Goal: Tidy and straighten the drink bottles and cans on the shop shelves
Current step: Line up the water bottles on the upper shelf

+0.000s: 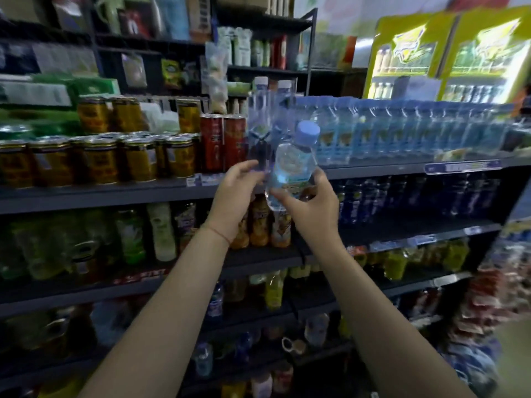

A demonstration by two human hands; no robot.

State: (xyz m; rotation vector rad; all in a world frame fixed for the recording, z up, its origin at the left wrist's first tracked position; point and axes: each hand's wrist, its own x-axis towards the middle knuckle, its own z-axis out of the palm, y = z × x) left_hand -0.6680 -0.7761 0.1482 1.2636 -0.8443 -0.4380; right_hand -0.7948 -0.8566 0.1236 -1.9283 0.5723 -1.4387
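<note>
A small clear plastic water bottle with a pale blue screw cap (pixel 293 165) is being held in front of the dark grey metal shelf (pixel 86 193), its cap leaning to the right and away from the person. Its body is see-through and shining with light, and a pale label with green print is wrapping its lower part; the print is too blurred to read. The right hand (pixel 309 206) is gripping the bottle's lower body, thumb on the near side and fingers curling round the far side. The left hand (pixel 234 196) is reaching in just beside it with fingers loosely spread; whether its fingertips are touching the bottle cannot be told. Behind the held bottle, two taller clear water bottles with white caps (pixel 268 116) are standing upright on the shelf. To the right, a long row of shrink-wrapped blue-labelled water bottles (pixel 402 130) is filling the same shelf. To the left, red cans (pixel 222 142) and gold-topped yellow cans (pixel 94 159) are standing in rows.
</note>
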